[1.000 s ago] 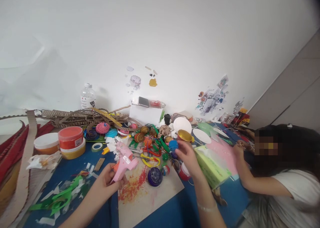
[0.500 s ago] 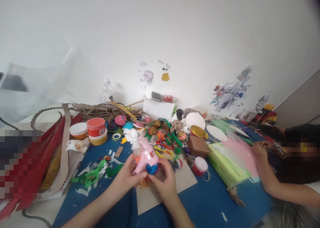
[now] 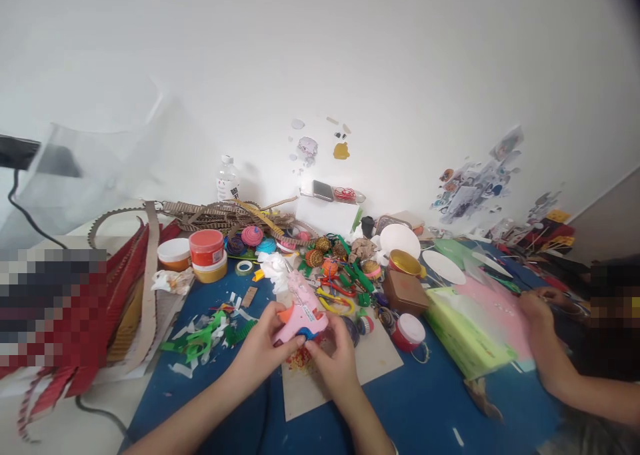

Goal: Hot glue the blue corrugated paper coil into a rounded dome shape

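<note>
My left hand (image 3: 267, 338) is closed around the handle of a pink hot glue gun (image 3: 306, 308) with an orange trigger. Its nozzle points away from me toward the crumpled white tissue. A small blue coiled piece (image 3: 307, 334), partly hidden beneath the gun, is held in the curled fingers of my right hand (image 3: 337, 358). Both hands are close together above a beige board (image 3: 363, 368). Red and yellow shreds (image 3: 299, 362) lie on that board, just under my fingers. Yellow-handled scissors (image 3: 336, 302) rest beyond the gun.
Green and white scraps (image 3: 200, 338) lie left on the blue tabletop (image 3: 235, 402). Stacked tubs (image 3: 207, 255), corrugated strips (image 3: 215, 218) and a bottle (image 3: 228, 178) stand behind. A brown box (image 3: 405, 292) and green pack (image 3: 470, 332) sit right. Another person's arm (image 3: 565, 375) reaches in.
The view has swung left, so the scene sits farther right. The glue gun has turned and lies over more of the blue piece. Both hands keep their holds.
</note>
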Demonstrator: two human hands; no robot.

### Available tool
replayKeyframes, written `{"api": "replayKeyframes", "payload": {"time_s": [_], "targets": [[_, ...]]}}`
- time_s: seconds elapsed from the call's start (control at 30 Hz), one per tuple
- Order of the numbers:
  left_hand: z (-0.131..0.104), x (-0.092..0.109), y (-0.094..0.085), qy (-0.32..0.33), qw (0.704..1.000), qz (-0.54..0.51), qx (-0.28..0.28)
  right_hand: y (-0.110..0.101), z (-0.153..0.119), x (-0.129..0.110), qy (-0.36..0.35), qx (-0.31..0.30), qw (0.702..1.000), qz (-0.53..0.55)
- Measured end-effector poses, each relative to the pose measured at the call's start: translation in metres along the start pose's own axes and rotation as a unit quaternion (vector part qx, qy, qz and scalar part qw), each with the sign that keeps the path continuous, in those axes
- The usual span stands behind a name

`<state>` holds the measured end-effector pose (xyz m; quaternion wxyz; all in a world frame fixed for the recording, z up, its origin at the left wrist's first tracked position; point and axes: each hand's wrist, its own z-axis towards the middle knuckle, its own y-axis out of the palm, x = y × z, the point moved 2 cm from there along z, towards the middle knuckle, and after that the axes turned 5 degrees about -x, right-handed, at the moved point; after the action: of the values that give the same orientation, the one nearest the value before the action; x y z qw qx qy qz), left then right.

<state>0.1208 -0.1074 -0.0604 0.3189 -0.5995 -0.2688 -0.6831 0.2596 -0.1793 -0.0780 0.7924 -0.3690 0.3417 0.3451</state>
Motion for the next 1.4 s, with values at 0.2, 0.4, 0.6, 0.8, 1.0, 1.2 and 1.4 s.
{"api": "replayKeyframes", "payload": {"time_s": [0.2,0.4,0.6,0.8,1.0,1.2,1.4], "targets": [[0.001,-0.001,-0.001,0.005,1.0,-0.002,0.009,0.004,0.0,-0.008,-0.038,-0.031,0.997,-0.063],[0.0,-0.003,-0.001,0.002,0.999,-0.027,-0.016,0.003,0.002,-0.012,-0.043,-0.026,0.998,-0.042],[-0.001,0.001,-0.003,-0.007,1.0,-0.02,0.0,-0.005,0.007,-0.015,-0.074,-0.072,0.994,-0.032],[0.001,-0.004,-0.005,0.0,1.0,-0.018,0.018,-0.002,0.006,-0.013,-0.058,-0.049,0.996,-0.042],[0.0,-0.003,-0.004,0.011,0.999,-0.016,0.032,0.005,0.005,-0.016,-0.022,-0.013,0.999,-0.042],[-0.002,0.001,-0.003,0.007,1.0,-0.013,0.022,0.002,0.01,-0.021,-0.058,-0.022,0.996,-0.063],[-0.002,0.0,-0.001,0.043,0.998,-0.002,0.034,-0.002,0.015,-0.016,-0.1,-0.08,0.99,-0.064]]}}
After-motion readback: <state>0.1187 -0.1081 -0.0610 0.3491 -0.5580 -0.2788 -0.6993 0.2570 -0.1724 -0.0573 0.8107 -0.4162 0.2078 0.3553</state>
